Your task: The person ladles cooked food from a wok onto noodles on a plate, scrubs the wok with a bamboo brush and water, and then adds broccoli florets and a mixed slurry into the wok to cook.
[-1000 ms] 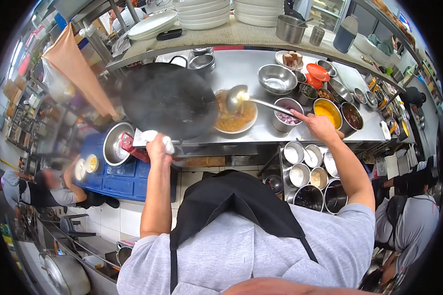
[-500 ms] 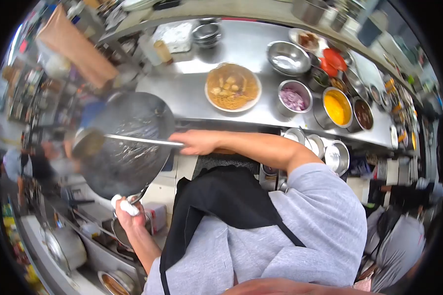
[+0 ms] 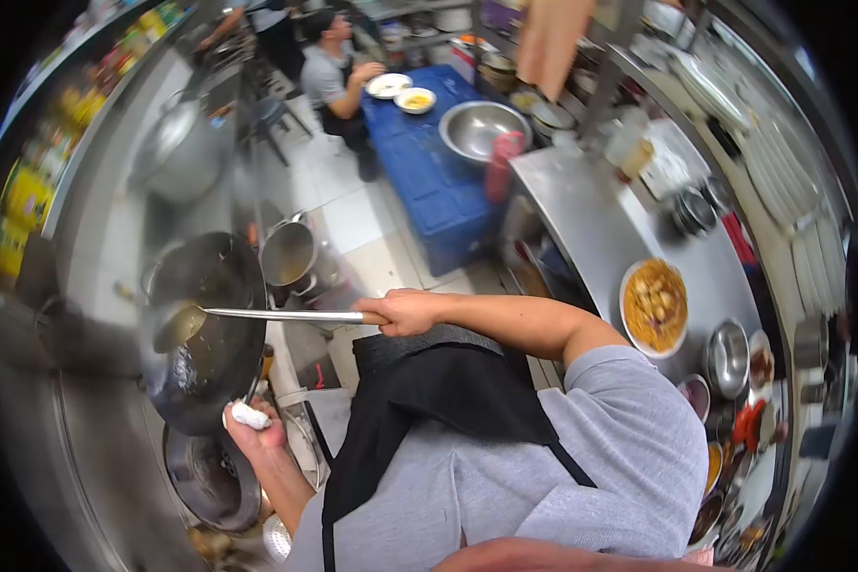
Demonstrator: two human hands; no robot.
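Observation:
My right hand (image 3: 408, 313) is closed round the wooden end of a long metal ladle (image 3: 286, 316). The ladle's bowl, blurred, sits over a dark wok (image 3: 203, 367) at the left. Folded white cloth (image 3: 250, 416) lies in my left hand (image 3: 255, 431), which grips the wok by its handle at the near side. A second dark wok (image 3: 214, 477) stands just below the first. Off to the right, a white plate of noodles in orange sauce (image 3: 654, 303) rests on the steel counter (image 3: 582, 205).
A large lidded pot (image 3: 183, 153) is on the left range. Beside the wok stands a steel pot (image 3: 290, 253). Ahead, a person (image 3: 332, 91) is at a blue table (image 3: 419, 181) holding two plates and a big steel bowl (image 3: 484, 132). Another metal bowl (image 3: 727, 357) is right.
My body has turned left, away from the counter. The wok and ladle have swung from beside the counter to the range on the left. Both hands keep their holds.

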